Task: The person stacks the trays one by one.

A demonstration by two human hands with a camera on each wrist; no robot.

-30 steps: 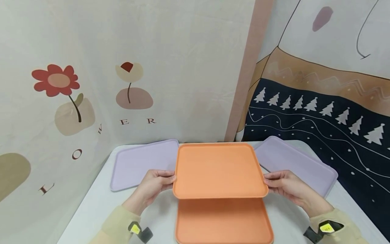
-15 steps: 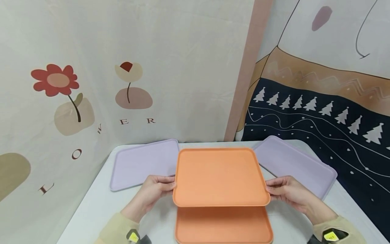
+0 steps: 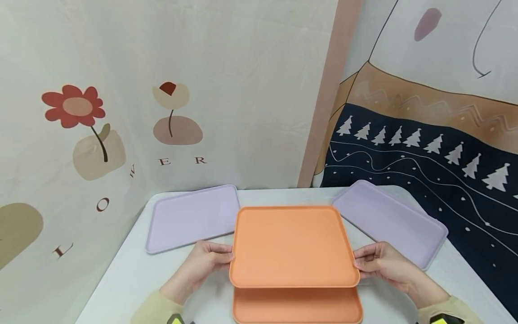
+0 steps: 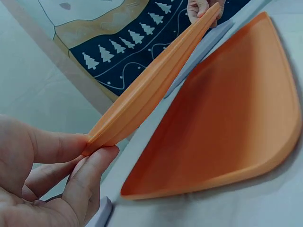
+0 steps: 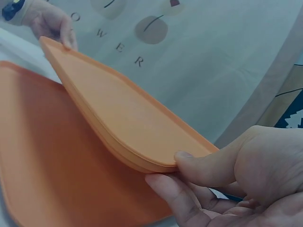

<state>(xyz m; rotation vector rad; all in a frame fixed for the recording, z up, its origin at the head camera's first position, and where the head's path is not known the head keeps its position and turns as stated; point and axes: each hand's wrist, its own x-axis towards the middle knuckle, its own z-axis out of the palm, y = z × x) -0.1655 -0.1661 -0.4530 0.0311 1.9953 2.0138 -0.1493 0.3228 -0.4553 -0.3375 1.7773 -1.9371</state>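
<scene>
An orange rectangular tray [image 3: 294, 247] is held up level between both hands, above a second orange tray [image 3: 297, 306] that lies on the table. My left hand [image 3: 200, 267] pinches the upper tray's left edge, thumb on one side of the rim and fingers on the other. At the opposite edge my right hand [image 3: 390, 270] pinches the rim the same way, the thumb on top in the right wrist view. Both wrist views show a gap between the two trays. In the head view the held tray hides the far part of the lower one.
Two lilac trays lie farther back on the white table [image 3: 210, 297]: one tray [image 3: 190, 218] at the left, the other tray [image 3: 392, 220] turned at an angle on the right. Behind the table hang a pale printed curtain [image 3: 243, 90] and a dark tree-patterned cloth [image 3: 404, 166].
Both hands have brought the held orange tray nearer to the body and lower in the head view, so it covers more of the orange tray beneath. The lilac trays have not moved.
</scene>
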